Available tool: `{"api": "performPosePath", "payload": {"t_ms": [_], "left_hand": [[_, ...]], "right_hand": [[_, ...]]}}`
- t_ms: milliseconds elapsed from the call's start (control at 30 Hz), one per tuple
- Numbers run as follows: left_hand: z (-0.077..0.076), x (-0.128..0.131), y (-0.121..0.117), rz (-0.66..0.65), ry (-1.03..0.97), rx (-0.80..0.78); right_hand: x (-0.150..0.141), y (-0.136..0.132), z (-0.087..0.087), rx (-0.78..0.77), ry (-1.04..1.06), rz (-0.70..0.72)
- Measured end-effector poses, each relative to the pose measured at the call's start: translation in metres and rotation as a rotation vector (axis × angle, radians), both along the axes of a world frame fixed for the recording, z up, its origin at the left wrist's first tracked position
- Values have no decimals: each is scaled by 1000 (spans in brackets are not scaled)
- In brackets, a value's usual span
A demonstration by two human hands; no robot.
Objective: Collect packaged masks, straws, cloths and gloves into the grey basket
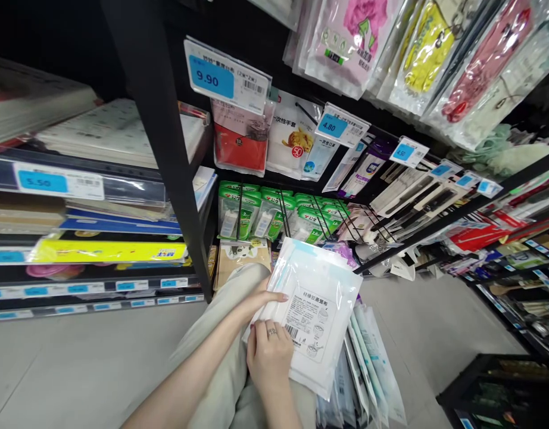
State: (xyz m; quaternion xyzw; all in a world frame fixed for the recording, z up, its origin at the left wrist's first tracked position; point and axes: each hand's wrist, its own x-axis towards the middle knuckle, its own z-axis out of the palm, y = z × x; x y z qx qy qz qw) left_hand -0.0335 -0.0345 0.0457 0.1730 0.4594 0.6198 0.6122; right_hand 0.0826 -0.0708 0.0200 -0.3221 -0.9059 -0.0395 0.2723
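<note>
Head view: both hands grip a white packet point(317, 310) on the lap; right hand point(270, 357) pinches its lower-left corner, left hand point(256, 301) its left edge, packet tilting up-right toward the green packs point(274, 211).

left hand point(256, 298) mostly hidden behind packets point(314, 310)

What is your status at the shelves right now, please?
Both hands on white packet stack: left hand at edge, right hand on top. More packets beneath. Nothing blocking.
</note>
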Motion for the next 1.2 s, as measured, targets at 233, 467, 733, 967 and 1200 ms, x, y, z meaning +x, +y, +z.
{"api": "performPosePath", "payload": {"t_ms": [233,467,733,967,1200], "left_hand": [[-2,0,1,-19,39,-31],[-1,0,1,-10,48,-69],[-4,0,0,-47,40,39],[-12,-1,3,-60,25,80],[-18,1,6,-27,47,53]], "right_hand": [[0,0,2,-4,10,3],[0,2,2,-18,12,6],[9,-4,25,-302,384,94],[75,32,76,-404,452,-703],[117,60,52,-1156,473,-479]]}}
